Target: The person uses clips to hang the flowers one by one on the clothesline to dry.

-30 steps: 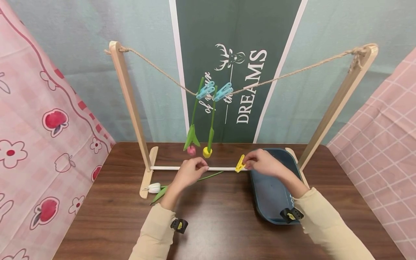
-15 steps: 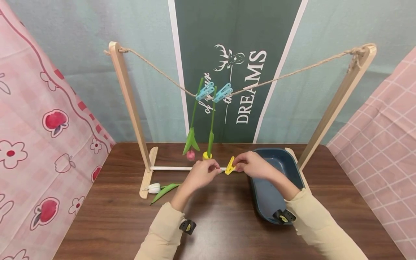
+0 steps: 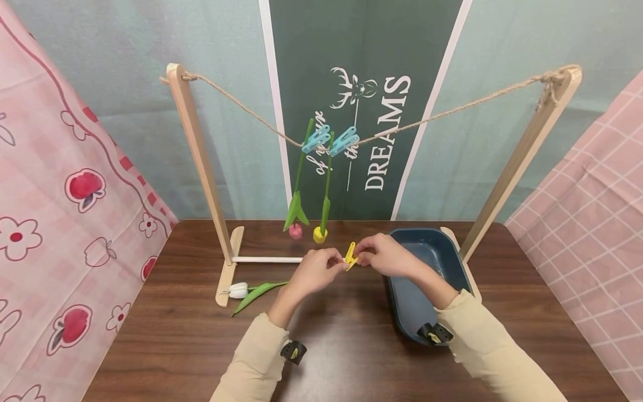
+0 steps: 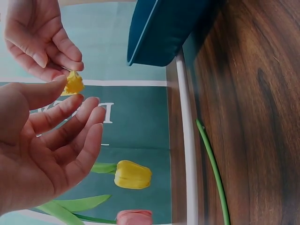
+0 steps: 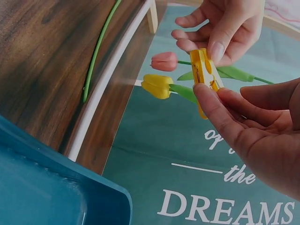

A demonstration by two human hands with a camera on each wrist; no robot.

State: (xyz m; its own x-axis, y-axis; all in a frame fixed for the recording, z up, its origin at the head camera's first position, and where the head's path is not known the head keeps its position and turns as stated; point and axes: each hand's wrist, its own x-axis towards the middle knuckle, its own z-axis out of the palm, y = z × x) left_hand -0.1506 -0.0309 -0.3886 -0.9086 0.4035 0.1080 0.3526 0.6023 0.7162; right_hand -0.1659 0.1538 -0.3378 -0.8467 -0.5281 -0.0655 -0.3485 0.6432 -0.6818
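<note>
A yellow clothespin (image 3: 350, 257) is between my two hands, above the middle of the table. My left hand (image 3: 316, 271) pinches one end with thumb and forefinger, its other fingers loosely bent. From the opposite side, my right hand (image 3: 387, 255) grips the clothespin with its fingertips. Behind and above, a pink tulip (image 3: 295, 231) and a yellow tulip (image 3: 320, 235) hang upside down from a rope (image 3: 242, 108), their stems held by a blue clothespin (image 3: 316, 139) and a second blue clothespin (image 3: 344, 142). A white tulip (image 3: 238, 290) lies on the table; my left arm hides part of its stem.
Wooden posts, one left (image 3: 198, 151) and one right (image 3: 522, 162), carry the rope and stand on flat feet. A white rod (image 3: 266, 259) joins them low down. Under my right forearm sits a blue tray (image 3: 399, 318). Curtains surround the table.
My right hand has carried the yellow clothespin left while my left hand has moved right to meet it. My left thumb and forefinger now hold its end too.
</note>
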